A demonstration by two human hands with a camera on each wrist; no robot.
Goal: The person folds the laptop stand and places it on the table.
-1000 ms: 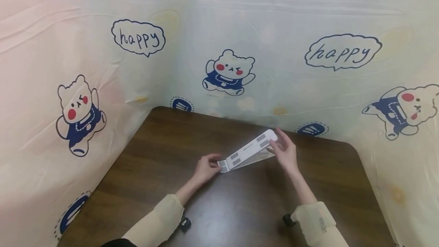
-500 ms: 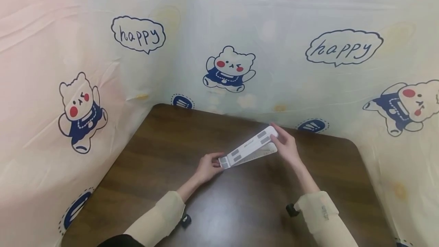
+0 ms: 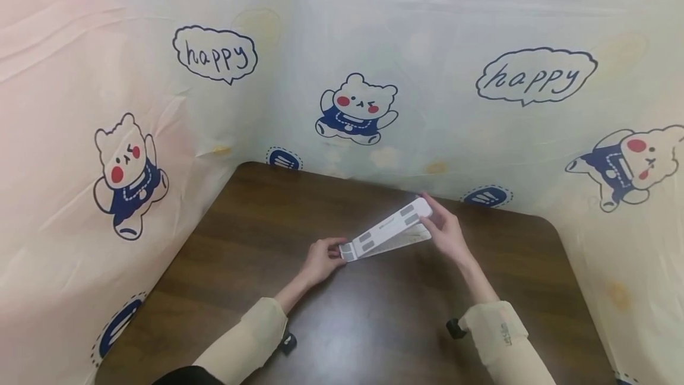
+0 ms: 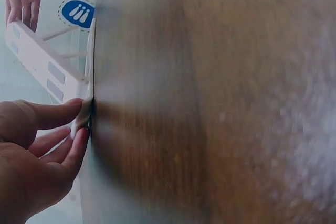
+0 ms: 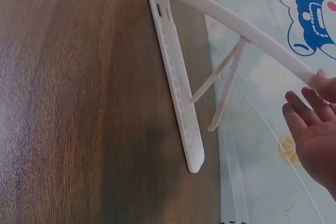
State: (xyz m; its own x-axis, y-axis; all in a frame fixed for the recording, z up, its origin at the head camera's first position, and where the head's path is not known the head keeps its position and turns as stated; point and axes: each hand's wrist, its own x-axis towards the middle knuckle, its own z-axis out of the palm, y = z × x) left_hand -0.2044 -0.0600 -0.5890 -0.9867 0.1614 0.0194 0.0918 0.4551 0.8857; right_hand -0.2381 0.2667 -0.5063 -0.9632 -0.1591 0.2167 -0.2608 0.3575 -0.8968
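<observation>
A white folding laptop stand [image 3: 389, 226] with grey pads sits on the table, its upper arm tilted up from the base. My left hand [image 3: 320, 262] pinches the low lip end between thumb and fingers; the left wrist view shows this thumb [image 4: 60, 114] close. At the raised end, my right hand [image 3: 446, 234] holds the tip of the arm between thumb and fingers. From the right wrist view, the base bar [image 5: 181, 93] lies along the table, and two thin struts [image 5: 229, 80] hang from the upper arm [image 5: 236, 23]. One strut's end meets the base bar; the other's stands off it.
The dark brown wooden table [image 3: 342, 325] has rounded far corners. Pale cloth [image 3: 438, 10] printed with cartoon bears and "happy" bubbles hangs behind and at both sides. Small black devices [image 3: 456, 328] are strapped at the wrists by the beige sleeves [image 3: 494, 328].
Over the last second the right hand has shifted slightly and more of the base bar's rounded end shows beneath it. The left hand keeps its pinch. Little differs since half a second ago.
</observation>
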